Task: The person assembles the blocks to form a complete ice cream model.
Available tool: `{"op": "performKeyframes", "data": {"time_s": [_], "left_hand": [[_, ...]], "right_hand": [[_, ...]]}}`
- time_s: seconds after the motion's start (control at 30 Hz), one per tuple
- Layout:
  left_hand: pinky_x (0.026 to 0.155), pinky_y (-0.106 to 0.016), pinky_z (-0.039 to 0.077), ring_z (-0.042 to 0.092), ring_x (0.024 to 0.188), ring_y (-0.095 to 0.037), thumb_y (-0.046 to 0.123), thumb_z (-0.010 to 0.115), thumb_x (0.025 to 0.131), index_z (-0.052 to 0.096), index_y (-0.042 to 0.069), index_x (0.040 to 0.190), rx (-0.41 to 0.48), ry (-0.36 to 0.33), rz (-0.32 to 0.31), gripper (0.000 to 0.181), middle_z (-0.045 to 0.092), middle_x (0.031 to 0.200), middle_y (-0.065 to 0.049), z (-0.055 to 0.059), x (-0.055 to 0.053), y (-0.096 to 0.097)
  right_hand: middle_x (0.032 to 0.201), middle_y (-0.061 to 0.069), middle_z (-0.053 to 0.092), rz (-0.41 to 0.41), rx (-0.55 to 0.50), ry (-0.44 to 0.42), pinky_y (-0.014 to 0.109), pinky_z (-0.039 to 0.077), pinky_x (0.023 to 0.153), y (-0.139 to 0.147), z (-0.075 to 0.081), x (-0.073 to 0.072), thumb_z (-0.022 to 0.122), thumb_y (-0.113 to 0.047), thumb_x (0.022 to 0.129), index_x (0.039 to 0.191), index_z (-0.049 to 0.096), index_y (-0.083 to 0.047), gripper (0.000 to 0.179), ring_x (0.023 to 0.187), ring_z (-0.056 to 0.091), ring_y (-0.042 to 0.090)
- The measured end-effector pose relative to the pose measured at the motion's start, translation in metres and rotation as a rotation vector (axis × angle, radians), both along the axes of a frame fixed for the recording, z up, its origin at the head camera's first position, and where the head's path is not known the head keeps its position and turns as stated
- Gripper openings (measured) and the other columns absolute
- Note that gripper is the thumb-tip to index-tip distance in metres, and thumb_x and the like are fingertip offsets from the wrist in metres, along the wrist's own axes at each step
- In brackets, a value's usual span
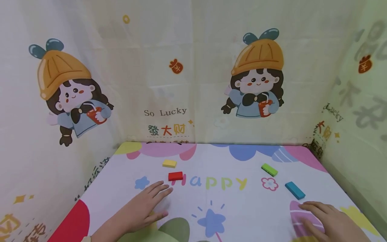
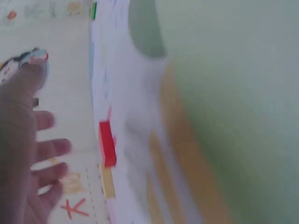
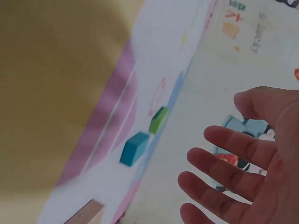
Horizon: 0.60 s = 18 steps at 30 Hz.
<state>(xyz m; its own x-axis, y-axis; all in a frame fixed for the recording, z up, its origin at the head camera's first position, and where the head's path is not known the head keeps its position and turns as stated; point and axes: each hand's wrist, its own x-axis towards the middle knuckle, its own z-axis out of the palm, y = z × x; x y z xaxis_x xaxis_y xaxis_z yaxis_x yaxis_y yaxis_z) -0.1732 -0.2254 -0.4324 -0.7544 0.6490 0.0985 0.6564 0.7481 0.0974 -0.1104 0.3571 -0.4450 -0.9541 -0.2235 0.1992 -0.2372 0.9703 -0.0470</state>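
My left hand (image 1: 145, 208) hovers above the left part of the table, its fingers loosely spread and holding nothing. Just beyond its fingertips lies a red block (image 1: 175, 176), with a yellow block (image 1: 169, 163) behind it. On the right, my right hand (image 1: 332, 220) is empty too, fingers extended near a blue block (image 1: 295, 190). A green block (image 1: 269, 169) lies farther back. In the right wrist view the blue block (image 3: 134, 149) and green block (image 3: 158, 120) sit apart from the fingers. A brownish block-like thing (image 3: 86, 213) is cut off at that view's lower edge.
A patterned cloth (image 1: 226, 208) with the word "Happy" covers the table. Printed curtains (image 1: 208, 74) hang behind it and along both sides, close to the table's edges.
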Motion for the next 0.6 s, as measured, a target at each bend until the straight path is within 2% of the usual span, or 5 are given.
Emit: {"op": "performKeyframes", "data": {"time_s": [0.17,0.3,0.4,0.5,0.6], "left_hand": [[0.11,-0.053,0.046,0.047,0.14,-0.03,0.045,0.061,0.102,0.055,0.014,0.147,0.072,-0.066,0.097,0.055,0.055,0.147,-0.006,-0.003,-0.029,-0.006],[0.108,-0.054,0.047,0.052,0.133,-0.032,0.034,0.064,0.102,0.06,0.01,0.14,0.145,-0.104,0.141,0.046,0.058,0.142,-0.01,-0.008,-0.048,-0.008],[0.106,-0.054,0.048,0.057,0.128,-0.032,0.029,0.063,0.102,0.06,0.007,0.139,0.188,-0.144,0.176,0.043,0.059,0.139,-0.011,-0.012,-0.056,-0.01],[0.1,-0.05,0.053,0.062,0.116,-0.025,0.028,0.064,0.102,0.062,0.007,0.136,0.251,-0.208,0.244,0.04,0.062,0.134,-0.008,-0.016,-0.06,-0.009],[0.092,-0.04,0.056,0.063,0.103,-0.016,0.024,0.067,0.1,0.065,0.009,0.132,0.324,-0.25,0.33,0.035,0.065,0.127,-0.004,-0.021,-0.065,-0.006]], "right_hand": [[0.114,0.014,0.072,-0.097,-0.083,-0.158,0.062,0.055,0.083,0.016,0.007,-0.013,0.075,-0.044,0.091,0.117,0.072,-0.007,0.045,0.1,0.068,0.039],[0.112,0.025,0.068,-0.178,-0.131,-0.216,0.066,0.053,0.082,0.034,0.003,-0.019,0.071,-0.042,0.095,0.117,0.071,0.001,0.048,0.097,0.066,0.044],[0.114,0.036,0.063,-0.228,-0.156,-0.26,0.067,0.052,0.079,0.049,-0.006,-0.021,0.069,-0.041,0.096,0.122,0.066,0.006,0.054,0.098,0.063,0.049],[0.116,0.042,0.059,-0.246,-0.184,-0.241,0.067,0.051,0.079,0.066,-0.018,-0.017,0.069,-0.04,0.097,0.125,0.061,0.011,0.059,0.101,0.06,0.054],[0.117,0.045,0.056,-0.317,-0.218,-0.318,0.067,0.051,0.08,0.079,-0.026,-0.017,0.064,-0.048,0.099,0.129,0.054,0.015,0.071,0.102,0.057,0.056]]}}
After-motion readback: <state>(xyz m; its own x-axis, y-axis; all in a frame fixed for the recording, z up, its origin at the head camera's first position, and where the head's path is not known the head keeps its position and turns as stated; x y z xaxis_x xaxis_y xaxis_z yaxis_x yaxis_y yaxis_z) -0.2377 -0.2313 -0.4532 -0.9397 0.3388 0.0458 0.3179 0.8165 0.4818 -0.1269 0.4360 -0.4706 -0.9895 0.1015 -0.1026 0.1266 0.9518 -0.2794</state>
